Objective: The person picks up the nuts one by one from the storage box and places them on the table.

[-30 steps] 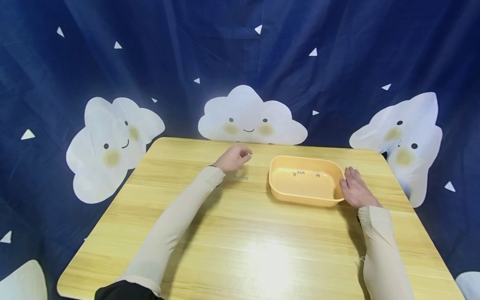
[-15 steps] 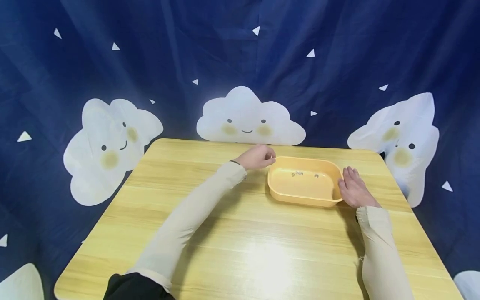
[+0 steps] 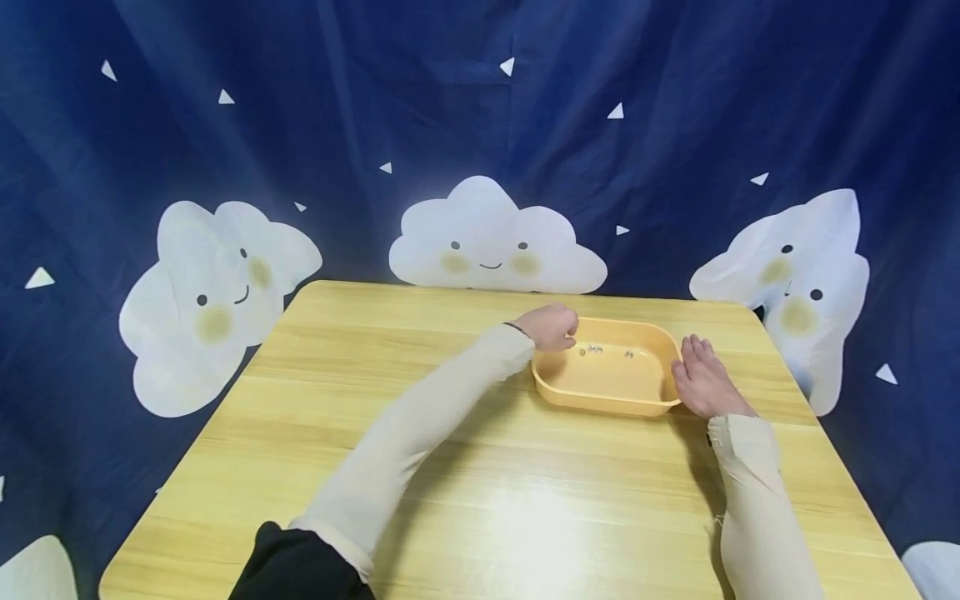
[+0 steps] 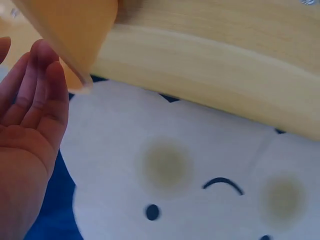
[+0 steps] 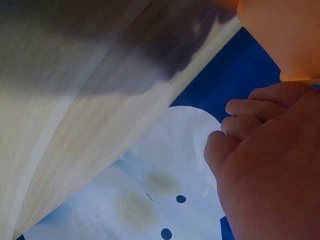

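Observation:
A shallow yellow-orange plastic tray (image 3: 607, 402) stands on the table's right half, with several tiny shiny pieces (image 3: 595, 349) lying in it. Their exact kind is too small to tell. My left hand (image 3: 550, 327) is over the tray's left end, fingers bent inward. In the left wrist view the fingers of that hand (image 4: 32, 107) curve beside the tray wall (image 4: 92, 30); whether a tiny piece sits between thumb and fingertip is hidden. Against the tray's right end rests my right hand (image 3: 707, 382), its fingers extended. Another shiny piece (image 4: 309, 2) lies on the tabletop in the left wrist view.
The wood-grain table (image 3: 465, 517) has rounded corners. Close behind its far edge hangs a dark blue curtain (image 3: 360, 100) printed with white clouds (image 3: 487, 229). My left forearm (image 3: 427, 425) crosses the table and hides part of it.
My left hand has travelled right, from beside a row of tiny shiny pieces on the table to over the tray's left end. My right hand has stayed against the tray.

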Demonstrator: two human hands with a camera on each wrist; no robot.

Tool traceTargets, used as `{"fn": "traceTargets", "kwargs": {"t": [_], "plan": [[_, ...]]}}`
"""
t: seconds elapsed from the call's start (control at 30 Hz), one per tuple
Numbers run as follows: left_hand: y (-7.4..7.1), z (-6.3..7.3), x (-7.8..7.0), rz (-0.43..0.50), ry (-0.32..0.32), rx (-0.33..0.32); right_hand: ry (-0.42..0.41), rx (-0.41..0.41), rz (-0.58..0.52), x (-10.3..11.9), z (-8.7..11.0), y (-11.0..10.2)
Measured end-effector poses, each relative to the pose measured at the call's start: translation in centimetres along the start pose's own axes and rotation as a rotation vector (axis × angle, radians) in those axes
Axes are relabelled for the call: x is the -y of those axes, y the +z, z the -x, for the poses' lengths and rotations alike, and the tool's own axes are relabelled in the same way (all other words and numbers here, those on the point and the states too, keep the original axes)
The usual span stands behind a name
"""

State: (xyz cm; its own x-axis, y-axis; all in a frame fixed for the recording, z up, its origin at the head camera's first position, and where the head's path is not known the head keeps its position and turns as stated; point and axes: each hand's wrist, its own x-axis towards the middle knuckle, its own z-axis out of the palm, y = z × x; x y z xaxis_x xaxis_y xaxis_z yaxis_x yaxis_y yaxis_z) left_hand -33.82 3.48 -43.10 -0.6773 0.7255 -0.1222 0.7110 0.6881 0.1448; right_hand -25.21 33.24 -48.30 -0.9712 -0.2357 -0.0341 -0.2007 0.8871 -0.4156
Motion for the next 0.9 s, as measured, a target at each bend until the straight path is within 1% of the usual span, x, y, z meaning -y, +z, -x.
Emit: {"fn": "traceTargets", "kwargs": {"t": [0.1,0.2,0.3,0.33,0.43,0.5,0.6,0.7,0.77,0.9], "plan": [[1.0,-1.0,-0.5,-0.067,-0.026,0.039,0.005,0.005,-0.013,0.1,-0.1,0.0],[2.1,-1.7,-1.0,-0.121,-0.061,0.073,0.001,0.008,-0.024,0.4,-0.1,0.0],[2.9,-2.0,-1.7,-0.194,-0.079,0.098,-0.003,0.003,-0.031,0.4,-0.1,0.0],[3.0,-2.0,-2.0,-0.228,-0.081,0.099,-0.006,-0.002,-0.029,0.4,0.0,0.0],[3.0,-1.8,-2.9,-0.29,-0.091,0.104,-0.013,-0.012,-0.026,0.2,0.0,0.0],[3.0,-1.6,-3.4,-0.299,-0.095,0.095,-0.018,-0.014,-0.021,0.1,0.0,0.1],[2.8,-1.2,-4.1,-0.268,-0.081,0.074,-0.021,-0.015,-0.014,0.0,0.1,0.1],[2.9,-1.2,-4.5,-0.237,-0.061,0.048,-0.025,-0.016,-0.015,-0.1,0.2,0.1],[3.4,-1.6,-4.5,-0.238,-0.049,0.033,-0.022,-0.013,-0.024,-0.1,0.2,0.1],[4.1,-2.4,-4.4,-0.223,-0.059,0.022,-0.011,-0.003,-0.041,0.1,0.2,0.1]]}}
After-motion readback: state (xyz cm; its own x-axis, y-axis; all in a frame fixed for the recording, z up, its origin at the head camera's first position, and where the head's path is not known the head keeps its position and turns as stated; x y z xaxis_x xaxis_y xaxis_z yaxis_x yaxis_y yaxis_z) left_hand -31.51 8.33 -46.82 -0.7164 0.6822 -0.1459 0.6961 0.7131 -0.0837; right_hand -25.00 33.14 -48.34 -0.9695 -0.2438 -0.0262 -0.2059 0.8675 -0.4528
